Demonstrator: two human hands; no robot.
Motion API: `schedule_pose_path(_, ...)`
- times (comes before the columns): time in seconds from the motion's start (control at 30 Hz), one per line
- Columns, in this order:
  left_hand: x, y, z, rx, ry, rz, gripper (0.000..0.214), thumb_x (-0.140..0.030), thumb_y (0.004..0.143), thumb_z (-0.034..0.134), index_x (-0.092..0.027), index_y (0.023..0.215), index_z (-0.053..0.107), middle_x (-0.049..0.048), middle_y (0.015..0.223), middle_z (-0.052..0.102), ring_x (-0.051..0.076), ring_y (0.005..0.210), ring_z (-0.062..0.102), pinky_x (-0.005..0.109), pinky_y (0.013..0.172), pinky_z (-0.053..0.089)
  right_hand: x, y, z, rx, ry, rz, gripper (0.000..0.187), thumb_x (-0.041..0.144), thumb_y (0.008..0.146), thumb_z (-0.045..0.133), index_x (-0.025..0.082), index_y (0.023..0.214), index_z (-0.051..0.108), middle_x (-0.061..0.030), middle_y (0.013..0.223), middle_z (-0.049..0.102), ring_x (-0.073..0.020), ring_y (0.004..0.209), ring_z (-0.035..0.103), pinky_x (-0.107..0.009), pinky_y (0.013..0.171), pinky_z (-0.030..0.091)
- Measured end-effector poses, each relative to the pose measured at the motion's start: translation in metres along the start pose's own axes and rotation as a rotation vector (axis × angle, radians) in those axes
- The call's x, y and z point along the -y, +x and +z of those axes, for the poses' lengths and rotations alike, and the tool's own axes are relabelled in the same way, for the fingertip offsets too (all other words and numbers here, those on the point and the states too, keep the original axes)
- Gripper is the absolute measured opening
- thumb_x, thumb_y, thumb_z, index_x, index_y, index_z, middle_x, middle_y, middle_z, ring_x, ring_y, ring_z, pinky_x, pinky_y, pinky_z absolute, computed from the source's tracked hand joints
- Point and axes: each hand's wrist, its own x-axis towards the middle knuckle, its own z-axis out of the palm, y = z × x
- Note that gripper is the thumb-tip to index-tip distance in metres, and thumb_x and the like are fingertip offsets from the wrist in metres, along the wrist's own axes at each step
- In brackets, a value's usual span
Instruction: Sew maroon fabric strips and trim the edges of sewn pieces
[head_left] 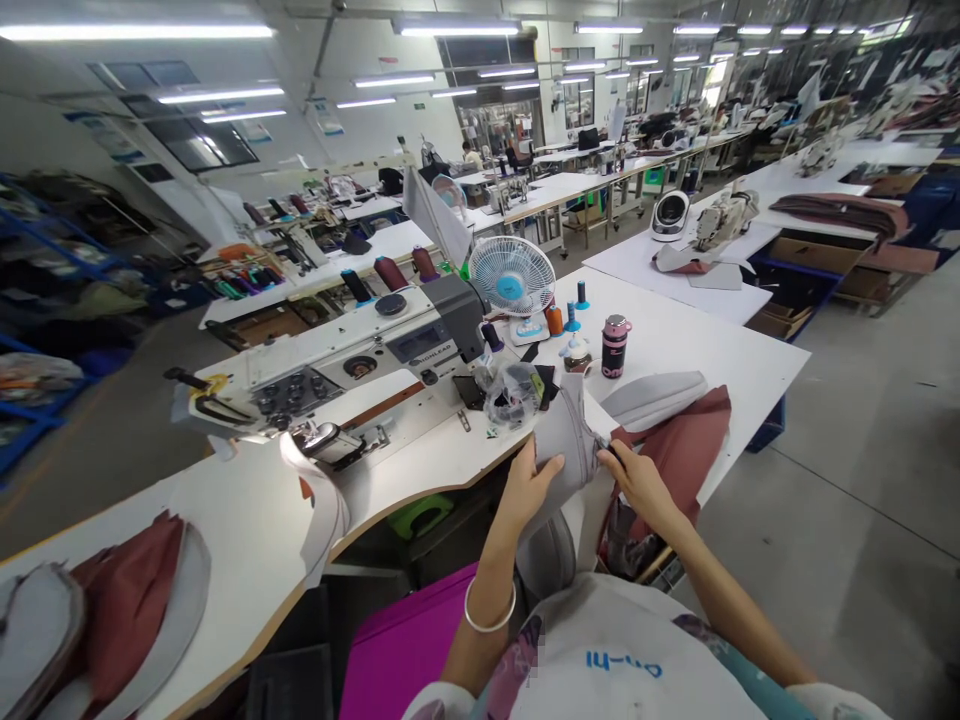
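My left hand (529,485) grips a light grey sewn fabric piece (561,440), thumb lying across its face, and holds it up in front of my body. At that piece's right edge, where a seam or zip-like line runs, my right hand (637,482) is closed in a pinch. Something small and dark shows at the right fingertips; its kind is too small to make out. Below hangs a darker grey curved part (547,555). Just right of the hands, maroon fabric pieces (686,440) and a grey padded piece (652,398) lie on the table edge.
A sewing machine (360,355) stands left on the white table (750,365), with a grey panel (319,500) by its needle. Maroon and grey pieces (139,610) lie far left. Beyond my hands are a plastic bag (514,395), a fan (512,278), thread spools (555,320) and a bottle (613,347).
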Motion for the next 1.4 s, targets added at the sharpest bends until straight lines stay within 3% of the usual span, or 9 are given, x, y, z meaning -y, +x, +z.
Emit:
schedule_pose_path(0.2,0.0,0.004,-0.005,0.024,0.034,0.026,0.048,-0.033,0.087,0.055,-0.014,0.131,0.05,0.013,0.128,0.059,0.026,0.12,0.054,0.039,0.101,0.043,0.001,-0.004,-0.004,-0.051,0.094,0.009,0.04,0.056,0.095,0.031,0.023,0.076,0.043,0.0034,0.055,0.048,-0.0152,0.048,0.047,-0.024,0.052,0.034)
schedule_pose_path(0.37,-0.004,-0.001,-0.022,0.146,-0.013,0.23,0.035,-0.044,0.091,0.048,-0.016,0.094,0.068,0.0107,0.096,0.07,0.026,0.098,0.063,0.04,0.091,0.048,-0.006,-0.009,-0.034,-0.336,0.168,0.136,0.04,0.053,0.095,0.03,0.02,0.092,0.052,-0.0039,0.073,0.064,-0.0182,0.062,0.058,-0.026,0.059,0.042)
schedule_pose_path(0.43,-0.006,-0.003,-0.028,0.147,-0.067,0.386,0.045,-0.053,0.09,0.046,-0.019,0.069,0.066,0.0109,0.082,0.069,0.027,0.096,0.063,0.042,0.09,0.048,0.0,-0.01,-0.045,-0.276,0.22,0.109,0.041,0.051,0.097,0.026,0.02,0.095,0.054,-0.0043,0.075,0.065,-0.0168,0.056,0.056,-0.026,0.055,0.042)
schedule_pose_path(0.53,-0.01,-0.003,-0.03,-0.01,-0.097,0.492,0.055,-0.063,0.086,0.046,-0.022,0.05,0.055,0.0106,0.066,0.063,0.029,0.094,0.062,0.044,0.087,0.048,0.017,-0.014,-0.056,-0.084,0.15,-0.052,0.039,0.051,0.096,0.031,0.021,0.095,0.055,-0.0044,0.08,0.068,-0.0157,0.057,0.058,-0.026,0.057,0.044)
schedule_pose_path(0.63,-0.013,-0.002,-0.024,-0.132,-0.219,0.525,0.053,-0.056,0.088,0.048,-0.021,0.048,0.048,0.0081,0.062,0.059,0.027,0.088,0.062,0.042,0.081,0.048,0.033,-0.021,-0.059,0.018,-0.154,-0.223,0.038,0.055,0.094,0.038,0.022,0.099,0.056,-0.0055,0.088,0.069,-0.0197,0.073,0.065,-0.026,0.059,0.042)
schedule_pose_path(0.7,-0.014,-0.001,-0.019,-0.19,-0.29,0.537,0.05,-0.049,0.089,0.049,-0.02,0.049,0.046,0.0066,0.061,0.057,0.025,0.085,0.062,0.04,0.08,0.047,0.039,-0.025,-0.059,0.032,-0.352,-0.268,0.042,0.059,0.094,0.036,0.022,0.099,0.055,-0.0039,0.08,0.068,-0.0202,0.066,0.066,-0.025,0.049,0.033)
schedule_pose_path(0.87,-0.011,-0.003,-0.007,-0.29,-0.315,0.478,0.047,-0.045,0.09,0.048,-0.02,0.05,0.046,0.0056,0.061,0.055,0.024,0.085,0.06,0.04,0.082,0.046,0.038,-0.031,-0.046,-0.117,-0.628,-0.311,0.048,0.062,0.096,0.027,0.02,0.084,0.048,0.0007,0.054,0.057,-0.0187,0.049,0.061,-0.025,0.044,0.013)
schedule_pose_path(1.1,-0.009,-0.004,0.006,-0.347,-0.42,0.489,0.043,-0.038,0.09,0.051,-0.019,0.052,0.046,0.0038,0.061,0.054,0.023,0.084,0.059,0.038,0.082,0.044,0.026,-0.024,-0.014,-0.139,-0.63,-0.274,0.051,0.062,0.097,0.023,0.019,0.082,0.045,-0.0016,0.059,0.062,-0.019,0.052,0.064,-0.026,0.044,0.013)
schedule_pose_path(1.4,-0.007,-0.005,0.014,-0.349,-0.441,0.454,0.041,-0.033,0.089,0.053,-0.019,0.052,0.044,0.0033,0.063,0.054,0.022,0.085,0.059,0.037,0.082,0.045,0.023,-0.027,-0.002,-0.119,-0.541,-0.266,0.054,0.064,0.096,0.019,0.02,0.082,0.046,-0.0022,0.057,0.063,-0.0201,0.048,0.062,-0.026,0.044,0.017)
